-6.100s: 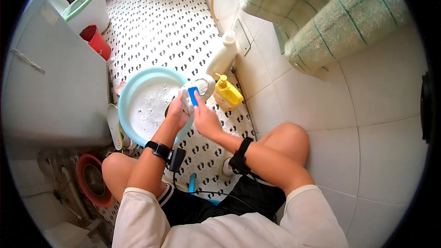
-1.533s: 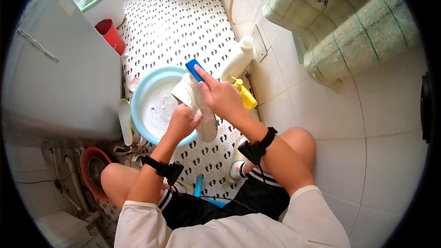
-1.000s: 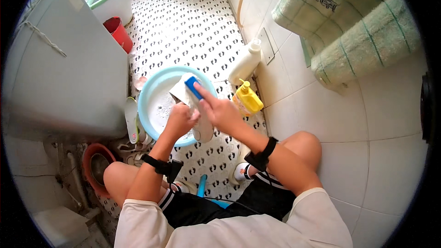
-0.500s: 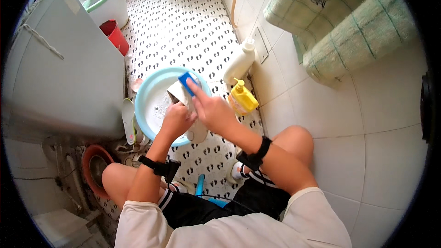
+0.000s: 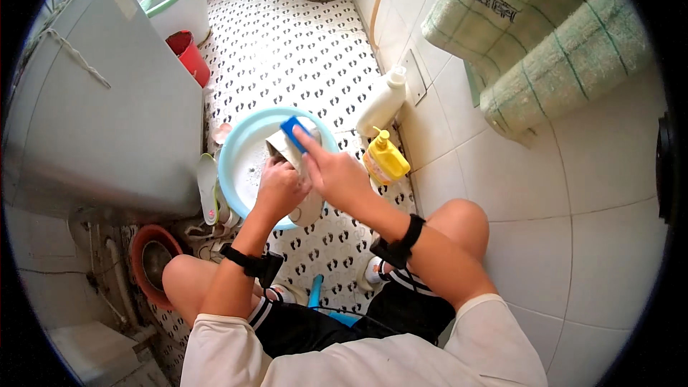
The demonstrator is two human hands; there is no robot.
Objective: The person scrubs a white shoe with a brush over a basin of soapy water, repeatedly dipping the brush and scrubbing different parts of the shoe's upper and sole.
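A light-blue basin (image 5: 228,175) with sudsy whitish water stands on the floor in front of me. Over it, my left hand (image 5: 281,185) is closed round a pale shoe (image 5: 308,211), whose rounded end pokes out below my wrists toward me. My right hand (image 5: 340,178) grips a blue scrubbing brush (image 5: 292,133), index finger stretched along its back, and presses it on the shoe's far part. The brush's bristles are hidden beneath it.
Right of the basin are a yellow pump bottle (image 5: 387,160) and a cream bottle (image 5: 382,104). A white-handled brush (image 5: 208,190) leans by the grey appliance (image 5: 122,115) at left. A red bucket (image 5: 189,59) and a brown basin (image 5: 147,233) stand there too. Towels (image 5: 523,36) hang at right.
The whole view has shifted slightly, so the surroundings sit a little further right and lower. Both hands keep their hold, with the brush still on the shoe.
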